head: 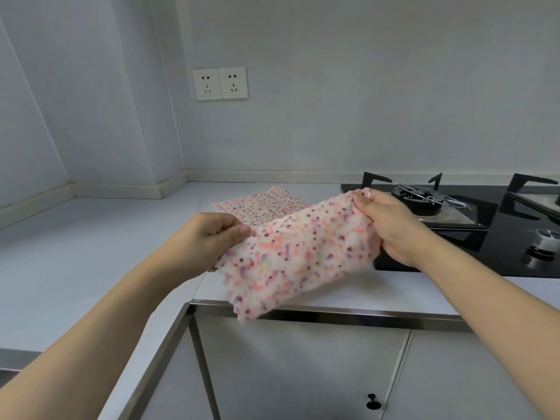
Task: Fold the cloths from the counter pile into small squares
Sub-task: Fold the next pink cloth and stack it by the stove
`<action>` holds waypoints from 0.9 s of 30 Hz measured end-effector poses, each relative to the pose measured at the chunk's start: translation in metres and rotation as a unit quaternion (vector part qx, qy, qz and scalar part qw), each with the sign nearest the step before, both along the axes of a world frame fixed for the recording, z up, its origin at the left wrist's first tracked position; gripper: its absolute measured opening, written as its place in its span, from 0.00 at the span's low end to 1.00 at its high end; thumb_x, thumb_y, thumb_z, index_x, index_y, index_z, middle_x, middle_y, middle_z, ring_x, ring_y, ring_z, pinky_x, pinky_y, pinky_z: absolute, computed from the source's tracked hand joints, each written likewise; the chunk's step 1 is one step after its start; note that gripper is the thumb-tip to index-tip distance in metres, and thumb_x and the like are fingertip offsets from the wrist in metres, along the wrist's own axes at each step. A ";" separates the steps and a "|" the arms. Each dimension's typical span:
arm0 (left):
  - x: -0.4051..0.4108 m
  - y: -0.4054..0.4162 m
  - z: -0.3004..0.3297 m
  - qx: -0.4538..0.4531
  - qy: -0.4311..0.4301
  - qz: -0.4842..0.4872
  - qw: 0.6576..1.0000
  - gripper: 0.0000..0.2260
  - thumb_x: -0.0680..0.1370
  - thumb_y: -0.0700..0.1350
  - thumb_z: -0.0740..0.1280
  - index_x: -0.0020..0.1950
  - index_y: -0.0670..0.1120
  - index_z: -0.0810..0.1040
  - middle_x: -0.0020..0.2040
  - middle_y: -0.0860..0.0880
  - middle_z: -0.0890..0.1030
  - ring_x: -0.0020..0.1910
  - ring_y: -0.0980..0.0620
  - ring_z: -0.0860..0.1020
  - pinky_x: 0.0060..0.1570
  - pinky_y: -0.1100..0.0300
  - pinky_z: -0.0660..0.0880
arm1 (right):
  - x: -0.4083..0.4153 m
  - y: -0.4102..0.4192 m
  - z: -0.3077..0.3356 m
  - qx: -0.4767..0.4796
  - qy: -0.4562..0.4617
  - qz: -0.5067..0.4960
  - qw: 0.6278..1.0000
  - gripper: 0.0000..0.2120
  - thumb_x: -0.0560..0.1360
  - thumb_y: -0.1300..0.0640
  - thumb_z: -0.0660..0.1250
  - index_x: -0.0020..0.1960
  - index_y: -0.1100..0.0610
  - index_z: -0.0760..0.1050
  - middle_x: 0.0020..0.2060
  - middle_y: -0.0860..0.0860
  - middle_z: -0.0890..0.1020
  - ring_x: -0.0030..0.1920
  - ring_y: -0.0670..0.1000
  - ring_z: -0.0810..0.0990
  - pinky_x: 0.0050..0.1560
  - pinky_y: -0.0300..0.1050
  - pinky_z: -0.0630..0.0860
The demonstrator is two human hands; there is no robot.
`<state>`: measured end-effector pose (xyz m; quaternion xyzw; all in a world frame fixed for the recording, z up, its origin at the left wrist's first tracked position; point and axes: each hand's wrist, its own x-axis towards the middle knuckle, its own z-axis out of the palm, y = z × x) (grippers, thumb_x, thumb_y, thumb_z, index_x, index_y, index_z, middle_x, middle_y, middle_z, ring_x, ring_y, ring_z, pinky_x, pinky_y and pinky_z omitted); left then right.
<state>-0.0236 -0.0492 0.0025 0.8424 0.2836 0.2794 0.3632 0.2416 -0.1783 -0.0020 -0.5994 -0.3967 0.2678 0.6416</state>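
Both my hands pinch one cloth (298, 253) stretched between them above the tabletop (75, 253): left hand (212, 237), right hand (391, 222)

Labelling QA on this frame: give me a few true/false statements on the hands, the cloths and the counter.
1. Both hands grip the speckled cloth, the left hand at one end and the right hand at the other. True.
2. The held cloth lies flat on the counter. False: it is held in the air above the counter edge.
3. A second speckled cloth lies on the counter behind it. True.
4. A pot sits on the gas stove. False: the burner is bare.
5. The wall sockets have plugs in them. False: both are empty.
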 end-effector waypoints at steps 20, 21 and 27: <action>0.046 0.019 -0.082 0.231 0.280 -0.026 0.931 0.25 0.82 0.60 0.49 0.77 0.50 0.59 0.77 0.53 0.59 0.76 0.52 0.56 0.73 0.59 0.52 | -0.020 0.065 -0.076 -0.348 -0.526 0.078 0.772 0.28 0.82 0.42 0.41 0.79 0.51 0.43 0.78 0.48 0.44 0.77 0.47 0.41 0.76 0.45 0.40; 0.042 0.021 -0.081 0.232 0.319 -0.035 0.918 0.30 0.81 0.64 0.45 0.79 0.51 0.53 0.79 0.53 0.54 0.77 0.54 0.51 0.74 0.59 0.48 | -0.017 0.067 -0.077 -0.358 -0.532 0.087 0.762 0.28 0.82 0.42 0.40 0.79 0.51 0.41 0.78 0.48 0.42 0.77 0.47 0.39 0.76 0.46 0.39; 0.028 0.028 -0.083 0.240 0.381 -0.007 0.893 0.52 0.63 0.78 0.29 0.79 0.50 0.45 0.79 0.52 0.50 0.77 0.49 0.50 0.75 0.53 0.50 | 0.000 0.074 -0.072 -0.380 -0.542 0.121 0.740 0.29 0.81 0.39 0.38 0.78 0.47 0.37 0.77 0.45 0.38 0.76 0.44 0.37 0.76 0.48 0.37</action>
